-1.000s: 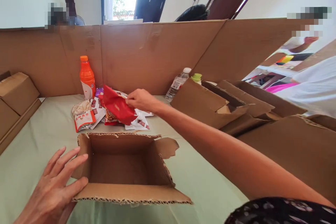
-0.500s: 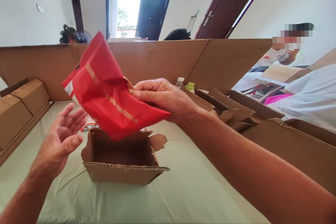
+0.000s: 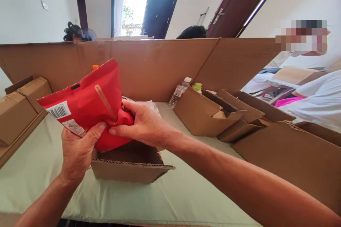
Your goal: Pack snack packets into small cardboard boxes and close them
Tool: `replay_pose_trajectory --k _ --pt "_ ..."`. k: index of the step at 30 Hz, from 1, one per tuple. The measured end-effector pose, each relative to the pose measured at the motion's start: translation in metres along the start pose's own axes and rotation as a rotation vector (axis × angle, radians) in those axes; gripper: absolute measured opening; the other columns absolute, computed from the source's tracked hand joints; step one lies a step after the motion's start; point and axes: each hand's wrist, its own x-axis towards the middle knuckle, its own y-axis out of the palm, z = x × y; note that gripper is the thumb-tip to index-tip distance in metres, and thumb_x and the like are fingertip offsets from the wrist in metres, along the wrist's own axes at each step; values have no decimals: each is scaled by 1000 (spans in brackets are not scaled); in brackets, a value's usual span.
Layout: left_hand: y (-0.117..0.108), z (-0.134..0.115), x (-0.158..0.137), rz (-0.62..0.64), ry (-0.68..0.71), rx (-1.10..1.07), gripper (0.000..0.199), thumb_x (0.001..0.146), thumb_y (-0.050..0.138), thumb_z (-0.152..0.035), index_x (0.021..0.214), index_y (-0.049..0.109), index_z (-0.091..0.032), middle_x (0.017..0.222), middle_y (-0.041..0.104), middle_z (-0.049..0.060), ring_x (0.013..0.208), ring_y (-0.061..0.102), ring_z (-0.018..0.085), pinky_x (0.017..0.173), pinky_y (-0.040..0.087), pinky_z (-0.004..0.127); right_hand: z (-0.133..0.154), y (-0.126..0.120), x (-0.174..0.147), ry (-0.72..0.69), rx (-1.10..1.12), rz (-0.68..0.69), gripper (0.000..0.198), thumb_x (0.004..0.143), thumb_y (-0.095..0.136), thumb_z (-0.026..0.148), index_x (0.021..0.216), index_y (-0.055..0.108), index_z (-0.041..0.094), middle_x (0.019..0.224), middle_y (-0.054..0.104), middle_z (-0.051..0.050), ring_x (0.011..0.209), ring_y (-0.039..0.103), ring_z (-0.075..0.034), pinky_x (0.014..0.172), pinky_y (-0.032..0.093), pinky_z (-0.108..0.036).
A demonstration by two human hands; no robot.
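A red snack bag (image 3: 87,99) with a barcode label and a gold stripe is held up in both hands. My left hand (image 3: 81,145) is closed on its lower edge, thumb on the front. My right hand (image 3: 145,124) pinches the bag's right side, where the film is bunched up. Just below the bag stands an open cardboard box (image 3: 128,172) with torn, ragged edges. The bag and my hands hide its back part. What I can see of its inside is bare brown cardboard.
Right of the box lean several cardboard boxes (image 3: 207,117), a clear plastic bottle (image 3: 179,92) and a green-capped container (image 3: 197,87). More closed boxes (image 3: 16,113) line the left. A tall cardboard partition (image 3: 157,67) spans the back. A person in white (image 3: 317,92) sits at the right.
My left hand, open and apart from the bag before, has closed on it. The bag has come down and turned, so its barcode faces me. The view has shifted slightly.
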Motion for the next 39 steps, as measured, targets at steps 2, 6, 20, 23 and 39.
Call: replay_pose_trajectory --k 2,6,20,23,39 --pt "-3 1 -2 104 9 40 55 80 87 -37 129 66 -25 111 78 3 99 75 22 93 63 37 -1 4 -3 -31 -24 -59 34 70 82 46 79 61 20 80 62 1 77 54 -16 70 45 -29" --pt "-26 -4 -13 302 105 224 73 88 75 -55 150 47 -28 135 68 10 123 66 30 104 56 46 -9 -8 -18 -41 147 -164 26 72 79 41 82 64 22 81 63 1 79 57 -18 72 50 -31" --pt "-72 4 -47 866 490 1106 25 93 46 -5 88 66 -19 78 68 1 81 63 19 113 38 50 -14 -26 -61 264 -951 339 8 79 62 20 74 57 23 63 64 -1 53 51 -15 54 26 -31" --pt "-73 7 -48 876 492 1109 24 92 46 -6 90 65 -19 81 68 2 83 63 21 104 42 47 -8 -18 -45 291 -1096 517 3 85 62 23 84 65 22 73 72 -8 65 64 -22 56 28 -32" --pt "-50 -14 -35 966 670 1064 27 91 52 -12 112 69 -15 129 73 12 134 59 28 126 28 51 -46 26 -22 316 -843 977 28 95 59 21 119 71 13 108 79 -17 94 76 -29 69 46 -32"
